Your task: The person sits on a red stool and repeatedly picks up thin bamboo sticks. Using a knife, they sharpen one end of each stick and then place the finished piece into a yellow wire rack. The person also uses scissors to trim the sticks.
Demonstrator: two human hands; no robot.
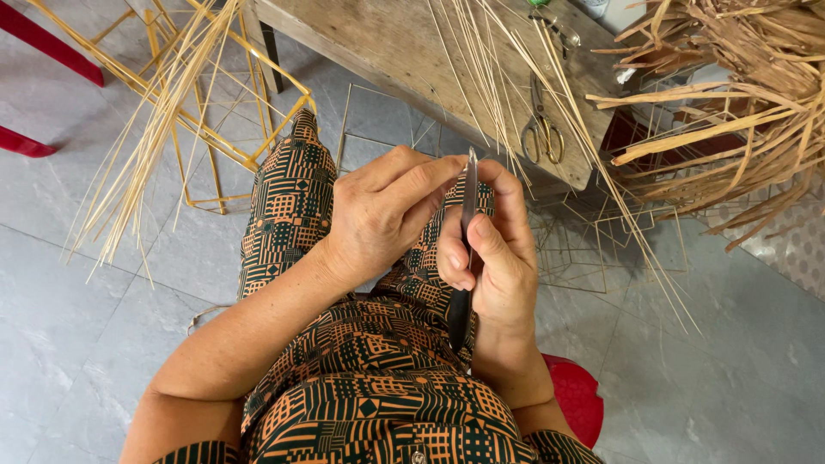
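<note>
Both hands, left (382, 215) and right (490, 253), pinch shut on a slim grey knife (469, 202).

No package, label, sign or screen can be made out for certain. At the top edge, on the far side of the wooden bench (404, 43), a small white-and-grey object (595, 7) is cut off by the frame — too little of it shows to tell what kind of thing it is — and a bit of green (539, 3) sits just beside it.
</note>
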